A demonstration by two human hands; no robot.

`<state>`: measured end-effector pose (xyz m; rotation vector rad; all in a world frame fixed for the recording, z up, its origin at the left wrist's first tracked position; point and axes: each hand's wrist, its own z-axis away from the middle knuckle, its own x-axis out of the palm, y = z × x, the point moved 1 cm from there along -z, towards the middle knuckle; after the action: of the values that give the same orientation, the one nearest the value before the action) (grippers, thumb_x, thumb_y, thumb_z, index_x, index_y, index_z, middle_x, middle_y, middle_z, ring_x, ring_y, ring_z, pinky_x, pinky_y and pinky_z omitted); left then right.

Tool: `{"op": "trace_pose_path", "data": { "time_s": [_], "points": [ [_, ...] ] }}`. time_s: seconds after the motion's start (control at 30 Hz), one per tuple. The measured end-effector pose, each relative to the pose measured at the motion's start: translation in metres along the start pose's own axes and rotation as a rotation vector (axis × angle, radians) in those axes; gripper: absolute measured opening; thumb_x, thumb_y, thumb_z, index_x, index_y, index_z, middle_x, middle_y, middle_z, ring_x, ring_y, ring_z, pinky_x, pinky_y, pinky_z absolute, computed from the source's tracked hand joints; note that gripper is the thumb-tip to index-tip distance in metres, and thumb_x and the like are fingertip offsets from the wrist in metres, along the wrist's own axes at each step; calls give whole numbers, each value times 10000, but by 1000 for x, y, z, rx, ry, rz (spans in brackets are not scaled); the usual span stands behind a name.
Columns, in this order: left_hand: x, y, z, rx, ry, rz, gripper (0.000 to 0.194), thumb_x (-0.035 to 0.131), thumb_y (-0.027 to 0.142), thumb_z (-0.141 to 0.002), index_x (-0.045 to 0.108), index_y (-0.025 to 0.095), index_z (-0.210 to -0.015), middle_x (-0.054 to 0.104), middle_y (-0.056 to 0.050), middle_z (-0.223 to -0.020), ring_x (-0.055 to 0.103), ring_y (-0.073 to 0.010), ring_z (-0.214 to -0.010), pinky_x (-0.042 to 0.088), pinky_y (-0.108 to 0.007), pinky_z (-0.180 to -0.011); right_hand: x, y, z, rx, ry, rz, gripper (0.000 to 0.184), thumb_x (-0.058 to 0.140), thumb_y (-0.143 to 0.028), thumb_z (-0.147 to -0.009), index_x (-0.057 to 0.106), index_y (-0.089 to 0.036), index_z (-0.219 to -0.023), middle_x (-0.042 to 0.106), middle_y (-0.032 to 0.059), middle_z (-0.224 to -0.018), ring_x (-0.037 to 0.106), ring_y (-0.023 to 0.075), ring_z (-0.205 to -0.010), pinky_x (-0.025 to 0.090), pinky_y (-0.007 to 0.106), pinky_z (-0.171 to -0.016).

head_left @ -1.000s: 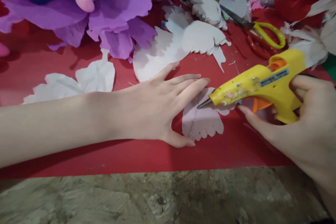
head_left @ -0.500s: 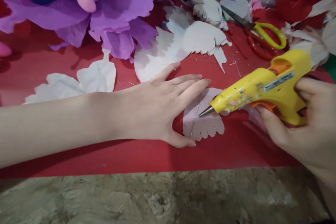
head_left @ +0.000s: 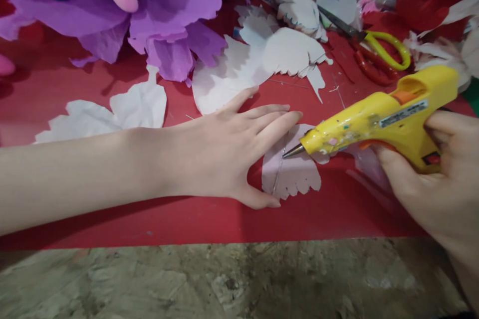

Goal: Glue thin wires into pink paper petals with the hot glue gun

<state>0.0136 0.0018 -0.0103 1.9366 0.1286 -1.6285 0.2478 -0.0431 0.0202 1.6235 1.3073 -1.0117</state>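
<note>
Left hand (head_left: 228, 154) lies flat and open, pinning the thin, floppy paper petal (head_left: 290, 172); right hand (head_left: 430, 184), at its 3 o'clock, grips the rigid yellow glue gun (head_left: 377, 119), nozzle on the paper; looks easily torn

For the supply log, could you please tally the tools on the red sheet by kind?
Glue gun: 1, held in the right hand
Scissors: 1 pair for certain, yellow-handled; red loops beside it may be a second pair, unclear
Total: 2 tools for certain
</note>
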Motion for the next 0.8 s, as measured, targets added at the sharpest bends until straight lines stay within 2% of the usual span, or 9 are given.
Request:
{"op": "trace_pose_path", "data": {
  "time_s": [0.3,0.5,0.7,0.8],
  "points": [
    [0,-1,1,7,5,41,921,601,609,-690,284,63,-1361,341,-189,-1434,322,-313,-1326,63,-434,-1131,-1,-6,0,-43,58,-36,443,408,-664,-597,373,-223,-602,277,-21,-480,271,104,-407,190,260,-388],
    [0,-1,0,12,17,37,893,602,585,-704,276,71,-1358,353,-186,-1430,316,-296,-1332,65,-416,-1130,-2,-8,-1,62,26,13,609,440,-788,-554,517,-201,-698,311,-18,-499,255,93,-404,184,252,-389],
    [-1,-1,0,-12,-20,23,914,585,621,-692,262,95,-1367,333,-172,-1444,322,-277,-1330,63,-430,-1127,-2,-10,1,-28,55,-11,631,398,-822,-526,473,-206,-642,316,-19,-469,293,100,-389,200,250,-363],
    [-2,0,0,-5,-15,17,934,593,608,-700,257,48,-1367,339,-193,-1434,325,-296,-1325,71,-443,-1125,-1,-12,-2,23,66,0,579,413,-792,-535,428,-217,-604,337,-12,-472,317,110,-405,212,246,-376]
  ]
}}
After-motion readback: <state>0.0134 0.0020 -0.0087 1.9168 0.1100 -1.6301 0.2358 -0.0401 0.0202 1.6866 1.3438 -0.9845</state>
